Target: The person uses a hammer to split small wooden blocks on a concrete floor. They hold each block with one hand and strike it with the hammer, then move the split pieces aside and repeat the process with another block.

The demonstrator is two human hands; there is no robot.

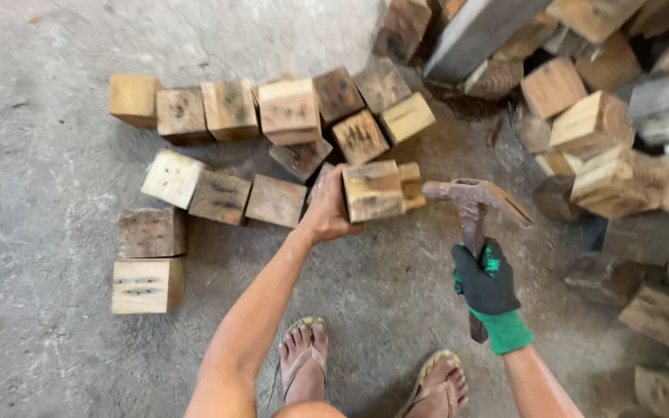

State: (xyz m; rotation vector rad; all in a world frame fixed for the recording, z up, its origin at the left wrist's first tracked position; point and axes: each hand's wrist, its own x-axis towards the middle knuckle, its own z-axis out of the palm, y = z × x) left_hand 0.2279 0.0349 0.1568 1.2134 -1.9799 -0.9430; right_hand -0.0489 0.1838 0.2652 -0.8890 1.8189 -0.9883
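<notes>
Sandalled feet (373, 371) on concrete floor (40, 348); above them, bare left hand (325, 207) clasps a wood block (373, 190) by its side, gloved right hand (487, 280) fisted round hammer (474, 224) handle, claw head touching block's small nailed-on offcut. Block looks stiff, rough, moderately heavy, best gripped across flat faces. Sorted blocks (226, 155) left, loose pile (613, 139) right.

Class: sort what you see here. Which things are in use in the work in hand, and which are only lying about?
In use:
- left hand, bare, gripping a wood block
- right hand, gloved, holding a claw hammer with its head at the block

Lying about:
- rows of blocks on the concrete floor
- block heap at right
</notes>
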